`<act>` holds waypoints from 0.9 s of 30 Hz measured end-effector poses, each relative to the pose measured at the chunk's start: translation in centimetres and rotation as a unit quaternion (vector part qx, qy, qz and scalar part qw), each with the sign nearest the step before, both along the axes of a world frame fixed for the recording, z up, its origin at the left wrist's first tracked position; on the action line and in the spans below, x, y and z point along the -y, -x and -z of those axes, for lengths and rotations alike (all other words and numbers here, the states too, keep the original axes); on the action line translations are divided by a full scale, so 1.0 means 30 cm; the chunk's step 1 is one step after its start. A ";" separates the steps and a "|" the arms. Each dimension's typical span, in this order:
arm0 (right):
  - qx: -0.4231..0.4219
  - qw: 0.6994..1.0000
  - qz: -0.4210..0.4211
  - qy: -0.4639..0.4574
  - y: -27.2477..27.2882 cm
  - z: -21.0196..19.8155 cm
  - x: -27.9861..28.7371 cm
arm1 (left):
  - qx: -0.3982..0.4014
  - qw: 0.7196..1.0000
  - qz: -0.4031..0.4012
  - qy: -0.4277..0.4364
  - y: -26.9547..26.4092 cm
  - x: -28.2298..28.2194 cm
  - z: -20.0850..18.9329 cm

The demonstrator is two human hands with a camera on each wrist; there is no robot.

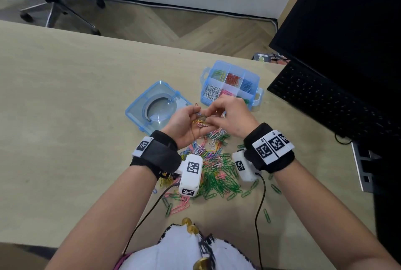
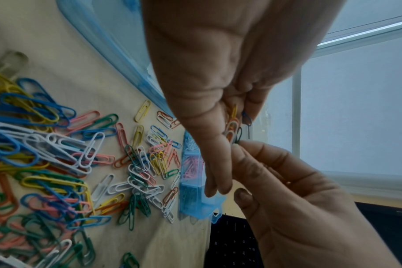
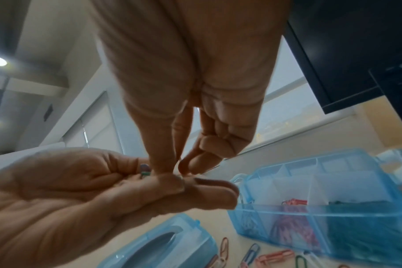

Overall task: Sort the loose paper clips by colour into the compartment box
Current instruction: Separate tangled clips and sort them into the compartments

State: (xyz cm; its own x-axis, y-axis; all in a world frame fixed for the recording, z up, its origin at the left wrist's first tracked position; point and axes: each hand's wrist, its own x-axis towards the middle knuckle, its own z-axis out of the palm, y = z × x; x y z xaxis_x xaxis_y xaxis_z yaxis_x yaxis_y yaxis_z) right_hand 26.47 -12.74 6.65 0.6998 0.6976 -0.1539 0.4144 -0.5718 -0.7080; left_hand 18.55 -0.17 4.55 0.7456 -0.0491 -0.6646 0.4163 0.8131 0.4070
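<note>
- Cupped palm-up over the pale wooden desk (image 1: pixel 65 100), her left hand (image 1: pixel 184 124) cradles a small bunch of mixed-colour wire paper clips (image 1: pixel 200 121), fingers curled round them so none slide off.
- Her right hand (image 1: pixel 230 115) reaches in from the other side, thumb and forefinger closed narrowly on one clip at the edge of that bunch; from the left wrist view it looks like a green one, though I can't be sure.
- I'd guess the left hand serves as a holding tray so the right can pick out one colour at a time, close to the box.
- The translucent blue plastic compartment box (image 1: pixel 257 79) stands open just beyond the hands, within easy reach for dropping.
- Its cells already hold sorted clips: white at the near left, pink in the near middle, green at the near right partly hidden by the right hand, and yellow-green, orange and blue across the far row.
- The box's matching blue lid (image 1: pixel 138 107) lies flat to the left, out of the way.
- A big loose heap of coloured clips (image 1: pixel 217 174) still lies under the wrists, so much sorting remains.
</note>
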 end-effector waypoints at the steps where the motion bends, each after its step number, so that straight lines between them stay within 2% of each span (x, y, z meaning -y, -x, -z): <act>1: -0.004 1.000 -0.004 0.009 -0.004 -0.002 0.002 | -0.001 1.000 0.008 -0.001 0.000 0.000 0.005; 4: -0.031 0.999 -0.018 0.035 -0.017 0.008 0.009 | -0.005 1.000 0.018 0.004 -0.003 -0.001 0.014; 6: -0.069 0.997 -0.007 0.012 -0.030 0.023 0.019 | -0.005 1.000 0.020 0.005 -0.006 -0.003 0.020; 10: -0.145 0.981 0.117 -0.060 -0.086 0.052 0.040 | -0.003 0.999 0.034 0.014 -0.009 -0.016 0.037; 12: -0.132 0.973 0.181 -0.048 -0.133 0.070 0.048 | -0.007 1.000 0.024 0.018 -0.011 -0.020 0.045; 14: -0.122 0.971 0.207 -0.011 -0.174 0.081 0.057 | -0.007 1.000 0.011 0.024 -0.015 -0.017 0.046; 16: -0.154 0.965 0.211 -0.015 -0.192 0.073 0.061 | -0.007 1.000 0.009 0.024 -0.017 -0.013 0.044; 20: -0.251 0.943 0.194 -0.100 -0.165 0.041 0.057 | -0.010 1.000 -0.002 0.025 -0.031 -0.007 0.039; 23: -0.282 0.935 0.175 -0.122 -0.138 0.042 0.061 | -0.009 1.000 -0.017 0.023 -0.046 0.003 0.037; 25: -0.281 0.936 0.177 -0.121 -0.135 0.047 0.068 | -0.007 1.000 -0.021 0.018 -0.053 0.008 0.037; 27: -0.235 0.946 0.200 -0.097 -0.149 0.060 0.080 | -0.006 1.000 -0.024 0.018 -0.055 0.011 0.036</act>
